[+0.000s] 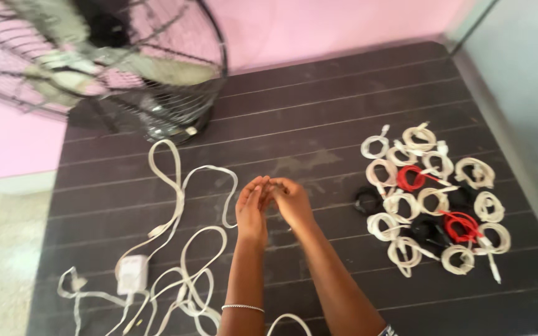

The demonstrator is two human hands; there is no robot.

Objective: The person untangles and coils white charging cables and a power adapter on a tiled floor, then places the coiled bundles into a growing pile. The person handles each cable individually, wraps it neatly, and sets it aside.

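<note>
While a pile of coiled white, red and black cables [434,199] lies done, tangled loose white cable [175,249] remains on the dark slatted desk [319,106]. Left hand [251,208] and right hand [292,200] meet, fingers pinched narrow; contents indiscernible.

Soft, even daylight; no hard shadows. Pink wall [319,25] slightly washed out. Fan [94,62] at upper left heavily motion-blurred. Whole frame a bit soft; dark table [319,118] shows faint sheen.

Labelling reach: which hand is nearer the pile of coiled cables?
Right. The right hand lies on the side facing the pile of coiled cables, with bare table between. The left hand is just beyond it, fingertips meeting.
</note>
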